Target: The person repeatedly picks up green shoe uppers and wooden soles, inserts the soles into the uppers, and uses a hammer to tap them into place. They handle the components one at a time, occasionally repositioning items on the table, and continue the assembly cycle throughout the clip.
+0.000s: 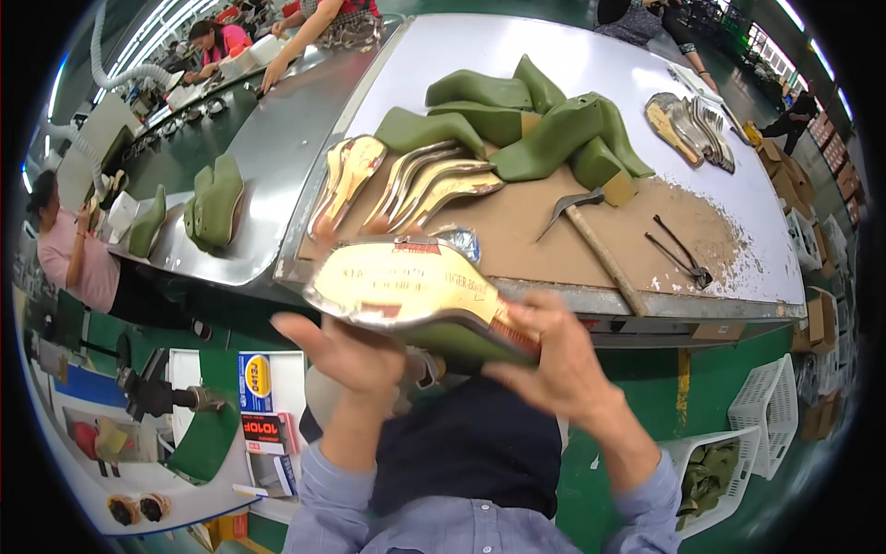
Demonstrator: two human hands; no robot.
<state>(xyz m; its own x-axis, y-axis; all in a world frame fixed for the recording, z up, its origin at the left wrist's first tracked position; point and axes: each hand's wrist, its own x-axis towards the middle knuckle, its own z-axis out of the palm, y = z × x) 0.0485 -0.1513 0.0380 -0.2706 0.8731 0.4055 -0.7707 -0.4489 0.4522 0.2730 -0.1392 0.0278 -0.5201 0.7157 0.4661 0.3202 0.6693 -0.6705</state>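
In front of my body a green shoe last [457, 340] is held sole up, with a pale yellow insole [397, 282] lying along its bottom. My right hand [558, 355] is closed round its narrower end, thumb on the near side. Under the wide end lies my left hand [355, 355], palm up, its thumb stretched out to the left and its fingers mostly hidden behind the last. Just beyond, on the table, are several curved insoles [438, 189], a round blue-and-white object [461, 242] partly covered by the last, and a hammer [591, 240] with a wooden handle.
Green lasts [544, 138] are heaped on the brown board [664, 208], where pincers [681, 254] lie at the right. More insoles [692, 129] are stacked at the far right. Lasts [214, 203] stand on the metal bench at left. A white crate [715, 480] holds green pieces. Other people work beyond.
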